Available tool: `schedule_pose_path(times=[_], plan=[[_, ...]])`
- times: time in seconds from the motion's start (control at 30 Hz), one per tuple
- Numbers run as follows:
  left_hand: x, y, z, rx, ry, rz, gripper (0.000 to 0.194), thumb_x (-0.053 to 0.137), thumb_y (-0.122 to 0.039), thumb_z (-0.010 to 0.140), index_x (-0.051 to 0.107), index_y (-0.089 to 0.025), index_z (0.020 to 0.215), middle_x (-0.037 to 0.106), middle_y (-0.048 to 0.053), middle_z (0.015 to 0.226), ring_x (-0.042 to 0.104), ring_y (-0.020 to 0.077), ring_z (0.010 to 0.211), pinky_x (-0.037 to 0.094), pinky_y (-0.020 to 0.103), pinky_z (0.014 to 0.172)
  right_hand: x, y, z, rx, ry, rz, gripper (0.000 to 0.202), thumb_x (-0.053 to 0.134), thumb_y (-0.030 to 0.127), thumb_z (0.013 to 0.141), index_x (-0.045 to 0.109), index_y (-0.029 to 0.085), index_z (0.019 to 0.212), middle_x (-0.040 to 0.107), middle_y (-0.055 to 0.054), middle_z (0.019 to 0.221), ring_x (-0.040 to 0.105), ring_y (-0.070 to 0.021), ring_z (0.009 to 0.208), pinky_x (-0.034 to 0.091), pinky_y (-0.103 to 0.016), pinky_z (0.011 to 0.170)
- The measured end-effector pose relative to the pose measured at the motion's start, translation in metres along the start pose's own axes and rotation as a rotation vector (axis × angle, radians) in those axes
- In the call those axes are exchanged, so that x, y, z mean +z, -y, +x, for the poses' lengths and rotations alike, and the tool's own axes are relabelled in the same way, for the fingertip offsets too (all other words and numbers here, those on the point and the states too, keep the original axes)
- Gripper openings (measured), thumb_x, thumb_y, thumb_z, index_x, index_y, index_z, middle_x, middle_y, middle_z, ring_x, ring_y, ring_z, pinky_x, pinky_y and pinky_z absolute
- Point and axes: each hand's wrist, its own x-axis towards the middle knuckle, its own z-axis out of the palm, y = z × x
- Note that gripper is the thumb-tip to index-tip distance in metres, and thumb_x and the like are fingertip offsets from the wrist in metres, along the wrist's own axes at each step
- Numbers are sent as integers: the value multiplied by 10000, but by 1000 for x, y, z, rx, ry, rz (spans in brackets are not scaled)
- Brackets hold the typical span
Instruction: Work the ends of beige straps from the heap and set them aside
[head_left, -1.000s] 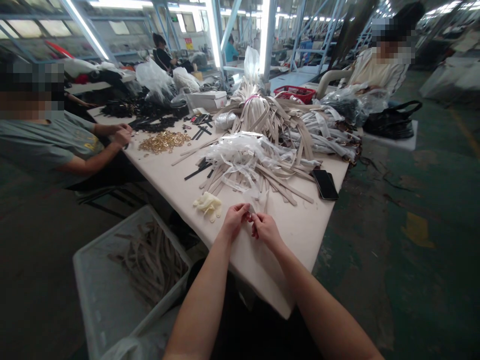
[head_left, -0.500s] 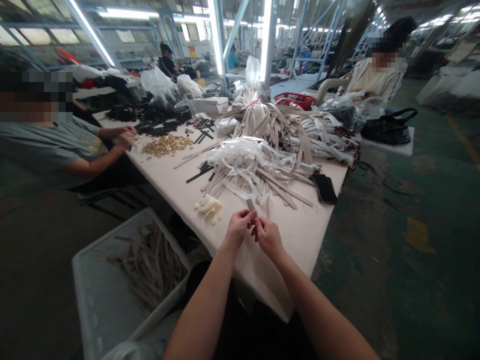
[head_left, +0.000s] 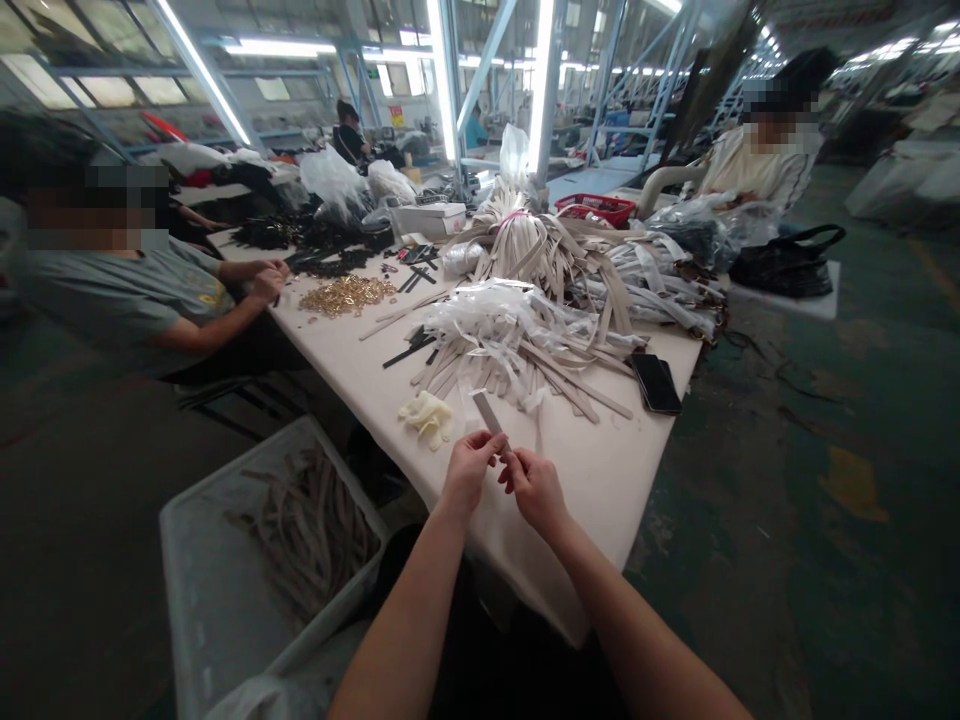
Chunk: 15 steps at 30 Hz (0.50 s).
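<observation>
Short grey strip [head_left: 490, 412] raised over the near corner of the tabletop [head_left: 600, 470], slanting away to the left. Grip: left hand [head_left: 469, 468] pinches it partway along; right hand [head_left: 534, 487] has fingertips closed at its near end. Just beyond, a heap of clear plastic wrap [head_left: 495, 318] lies over loose beige strips, some ends jutting toward the hands. Left of the hands, near: crumpled pale-yellow pieces [head_left: 426, 418]. Right edge: dark phone [head_left: 658, 383]. Farther back, a tied bundle of strips [head_left: 525, 250], a red basket [head_left: 600, 208] behind it. Gold-coloured fittings [head_left: 349, 295] piled by a seated co-worker [head_left: 135, 300]. Below, left: pale crate [head_left: 217, 590] holding more strips.
</observation>
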Motion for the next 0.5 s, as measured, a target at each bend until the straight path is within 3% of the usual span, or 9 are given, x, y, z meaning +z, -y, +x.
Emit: schedule_pose_path(times=[0.2,0.33,0.5], plan=[[4,-16,4,-56,151,-191,456,655,-532,842,724,-102,977,711,170,1019,663,206,793,491,277,631,3,-5,-8,5,6,68,394,408,459,1013,649,193,851,695,-15,657,625,-138,523,445,-224,539],[19,0,1,-49,121,-196,440,672,-530,831,709,-92,841,722,168,942,643,169,646,424,230,478,3,-6,-8,29,-5,95,425,398,483,1008,637,189,817,683,-22,635,607,-143,503,439,-229,520],[32,23,-8,-138,75,-214,480,666,-568,818,713,-91,846,690,95,703,483,90,409,299,214,361,1,-13,-3,30,-80,31,452,416,473,996,632,185,723,668,-44,637,608,-169,565,426,-242,532]])
